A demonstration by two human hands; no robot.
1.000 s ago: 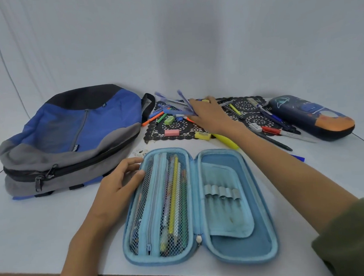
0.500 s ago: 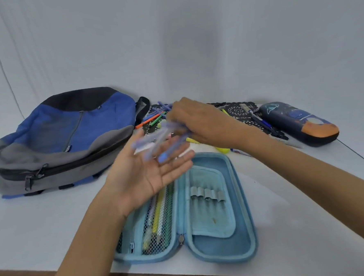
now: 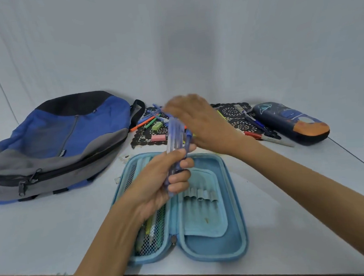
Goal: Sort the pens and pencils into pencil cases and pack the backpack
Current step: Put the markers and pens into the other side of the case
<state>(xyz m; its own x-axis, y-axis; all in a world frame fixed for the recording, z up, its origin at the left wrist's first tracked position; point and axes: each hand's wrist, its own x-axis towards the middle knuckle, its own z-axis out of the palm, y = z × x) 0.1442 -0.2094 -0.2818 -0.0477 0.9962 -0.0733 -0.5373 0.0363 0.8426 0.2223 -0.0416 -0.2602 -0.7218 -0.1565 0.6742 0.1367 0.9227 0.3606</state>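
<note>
An open light-blue pencil case (image 3: 213, 242) lies at the table's front, with pencils behind the mesh pocket of its left half. Above that case my left hand (image 3: 158, 182) grips a bundle of blue pens (image 3: 175, 138) that stands nearly upright. My right hand (image 3: 199, 119) hovers just behind the bundle's top, blurred, fingers spread and holding nothing I can see. More pens and markers (image 3: 152, 122) lie on a black lace mat (image 3: 237, 115) behind. A blue and grey backpack (image 3: 55, 141) lies at the left.
A dark pencil case (image 3: 291, 122) with a space print sits closed at the right rear. A pink eraser (image 3: 158, 137) and a green eraser (image 3: 157, 125) rest on the mat. The table's front edge runs along the bottom.
My right hand brought the blue pens from the mat to my left palm. My left hand has now closed round them and holds them upright; my right hand has let go and lifted away.
</note>
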